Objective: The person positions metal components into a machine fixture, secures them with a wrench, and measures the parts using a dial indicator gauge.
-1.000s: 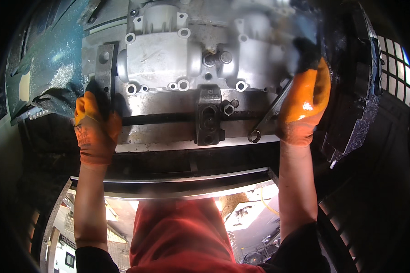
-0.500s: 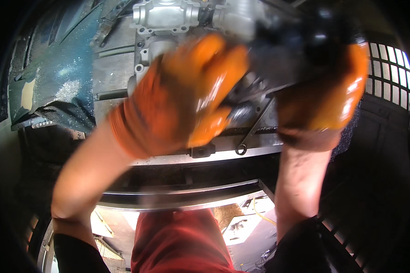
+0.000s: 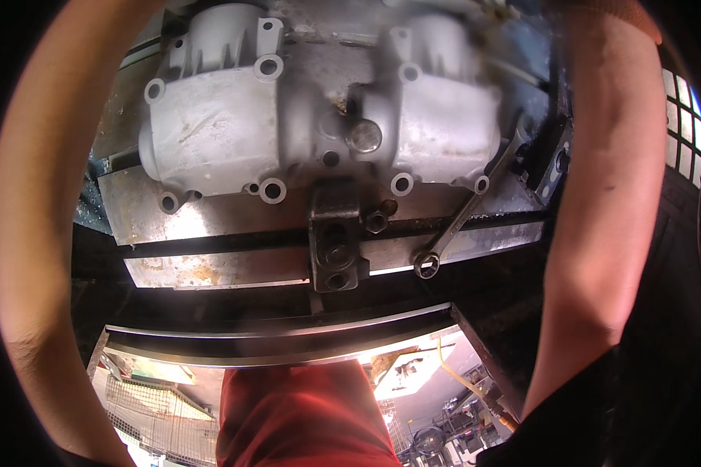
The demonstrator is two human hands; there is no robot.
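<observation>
Neither of my hands shows; only my bare left forearm (image 3: pixel 35 233) and right forearm (image 3: pixel 607 202) rise along the picture's sides and pass out beyond the top edge. Between them a grey cast metal housing (image 3: pixel 210 132) with bolt lugs lies on a steel plate (image 3: pixel 210 268). A black clamp block (image 3: pixel 335 245) sits against the housing's near edge. A ring spanner (image 3: pixel 459 222) leans across the plate at the housing's right, its ring end toward me. Nothing touches the housing or the spanner.
A black slotted block (image 3: pixel 549 159) stands at the plate's right end. A steel rail (image 3: pixel 288 342) runs below the plate. My red shirt (image 3: pixel 304 412) fills the bottom middle, with a wire mesh basket (image 3: pixel 156 412) lower left and a yellow cable (image 3: pixel 456 373) lower right.
Both gloved hands left the sides of the housing, swept up close past the camera, and are now out above the picture. The housing looks nearer and larger.
</observation>
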